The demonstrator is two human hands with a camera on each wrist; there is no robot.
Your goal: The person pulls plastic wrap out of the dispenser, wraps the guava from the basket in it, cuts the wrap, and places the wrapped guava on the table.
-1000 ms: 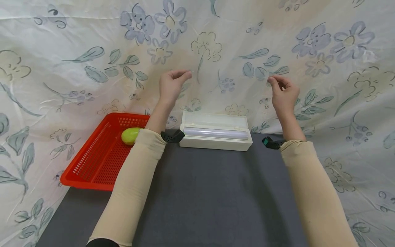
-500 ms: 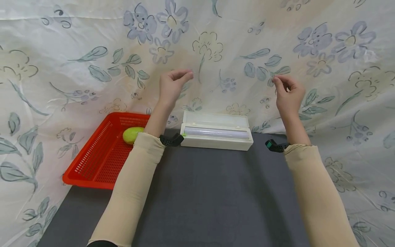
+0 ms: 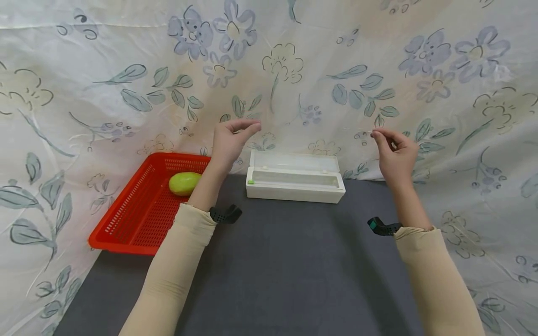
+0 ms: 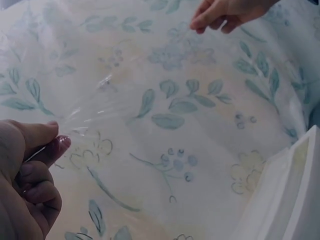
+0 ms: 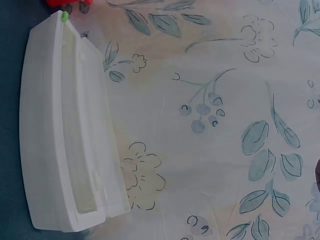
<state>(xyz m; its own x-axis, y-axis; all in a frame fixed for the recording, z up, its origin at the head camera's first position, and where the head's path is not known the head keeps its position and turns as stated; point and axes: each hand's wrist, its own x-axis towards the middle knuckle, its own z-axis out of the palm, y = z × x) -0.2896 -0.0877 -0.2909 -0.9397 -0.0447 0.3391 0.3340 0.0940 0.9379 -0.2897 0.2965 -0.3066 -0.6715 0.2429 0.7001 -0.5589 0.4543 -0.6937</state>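
Observation:
My left hand (image 3: 232, 142) pinches one end of a clear plastic film (image 4: 92, 112) between thumb and fingers. The film is barely visible in the head view; in the left wrist view it bunches into creases at those fingertips and spreads toward my right hand (image 3: 397, 154). That hand also pinches at the film, thumb against fingers. Both hands are raised, spaced apart, above the sides of a long white cling film dispenser box (image 3: 294, 192). Its lid (image 3: 294, 161) is tipped back, and a green tab (image 3: 251, 182) sits at its left end.
Left of the box stands a red perforated basket (image 3: 143, 228) holding a yellow-green oval fruit (image 3: 184, 183), partly behind the left forearm. A dark grey table (image 3: 290, 261) lies below. Floral cloth (image 3: 281, 60) hangs behind and at the sides.
Both hands have come down, and the right one has shifted slightly right, widening the gap. The shiny pale strip seen in the dispenser's slot before no longer shows; the green tab is clearer.

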